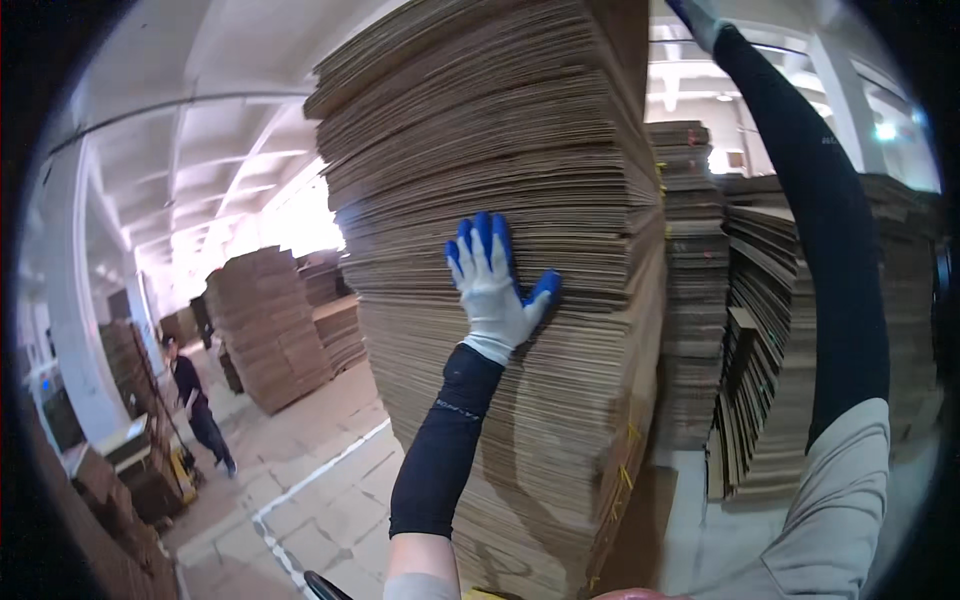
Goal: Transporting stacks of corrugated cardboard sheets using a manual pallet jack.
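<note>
warehouse floor [340, 500] is stretching off at left, with a white line [330, 463] running across it under a pale beamed ceiling [240, 60]. tall stack of flat cardboard sheets [480, 130] is standing mid-view, right before the wearer. left hand [495, 290], gloved white with blue fingers, is resting open against the stack's side, fingers spread, gripping nothing. right hand [702, 20] is reaching up at the top edge, right of the stack, partly cut off; cannot tell if open or closed. more cardboard stacks [690, 300] are standing behind at right. person in dark clothes [200, 405] is walking at far left.
</note>
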Demonstrator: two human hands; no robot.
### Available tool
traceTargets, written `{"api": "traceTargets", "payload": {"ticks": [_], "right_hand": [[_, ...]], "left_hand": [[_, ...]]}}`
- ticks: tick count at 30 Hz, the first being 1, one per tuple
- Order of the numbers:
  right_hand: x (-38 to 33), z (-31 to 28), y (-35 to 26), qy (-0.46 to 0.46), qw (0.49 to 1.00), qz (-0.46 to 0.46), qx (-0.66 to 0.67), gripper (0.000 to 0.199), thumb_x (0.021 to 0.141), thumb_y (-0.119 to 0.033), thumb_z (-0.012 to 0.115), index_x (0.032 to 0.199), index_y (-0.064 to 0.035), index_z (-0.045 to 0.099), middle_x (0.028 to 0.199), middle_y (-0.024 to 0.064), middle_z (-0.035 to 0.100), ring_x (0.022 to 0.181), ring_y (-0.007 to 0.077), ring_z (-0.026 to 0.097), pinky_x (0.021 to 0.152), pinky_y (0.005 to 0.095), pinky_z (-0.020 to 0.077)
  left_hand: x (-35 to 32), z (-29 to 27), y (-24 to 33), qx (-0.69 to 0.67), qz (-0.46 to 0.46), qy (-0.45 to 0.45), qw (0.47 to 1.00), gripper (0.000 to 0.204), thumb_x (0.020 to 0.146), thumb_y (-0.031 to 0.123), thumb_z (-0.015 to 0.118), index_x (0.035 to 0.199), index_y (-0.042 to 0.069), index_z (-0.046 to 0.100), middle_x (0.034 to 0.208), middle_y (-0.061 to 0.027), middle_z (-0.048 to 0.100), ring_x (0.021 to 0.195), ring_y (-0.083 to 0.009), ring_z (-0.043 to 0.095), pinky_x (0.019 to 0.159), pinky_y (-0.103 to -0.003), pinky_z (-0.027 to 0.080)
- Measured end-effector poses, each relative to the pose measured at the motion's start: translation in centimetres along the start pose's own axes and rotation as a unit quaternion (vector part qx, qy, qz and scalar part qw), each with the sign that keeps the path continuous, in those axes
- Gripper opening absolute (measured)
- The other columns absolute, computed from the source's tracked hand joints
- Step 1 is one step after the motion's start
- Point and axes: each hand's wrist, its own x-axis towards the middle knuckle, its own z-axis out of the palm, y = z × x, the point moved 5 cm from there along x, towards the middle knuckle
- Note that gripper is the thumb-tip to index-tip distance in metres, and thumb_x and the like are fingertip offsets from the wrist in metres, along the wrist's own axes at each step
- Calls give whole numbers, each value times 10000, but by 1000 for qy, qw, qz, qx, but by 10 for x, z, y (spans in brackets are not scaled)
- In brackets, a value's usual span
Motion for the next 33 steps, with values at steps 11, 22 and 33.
{"api": "traceTargets", "payload": {"ticks": [11, 22, 33], "right_hand": [[2, 62, 28, 88, 956, -78, -270, 454, 930, -319, 553, 1270, -21, 505, 1188, 73, 585, 1065, 126, 544, 888, 248, 444], [0, 67, 47, 114, 958, -68, -254, 531, 928, -388, 519, 1291, -3, 478, 1231, 92, 559, 1115, 161, 527, 930, 279, 419], [-87, 78, 4, 139, 953, -134, -233, 611, 926, -457, 485, 1313, 16, 450, 1274, 110, 534, 1165, 196, 510, 972, 310, 394]], "left_hand": [[-2, 9, 1, -13, 11, 5, 1000, 958, 730, 449, 661, 1429, -25, 210, 1450, -292, 233, 1358, -487, 153, 1087, -603, 91], [5, 12, 3, 4, 3, -10, 1000, 865, 772, 424, 570, 1406, -60, 236, 1434, -298, 248, 1347, -485, 174, 1100, -577, 85], [7, -47, -14, 40, 80, -162, 983, 955, 762, 523, 643, 1427, -17, 222, 1427, -290, 285, 1323, -454, 277, 1078, -499, 268]]}}
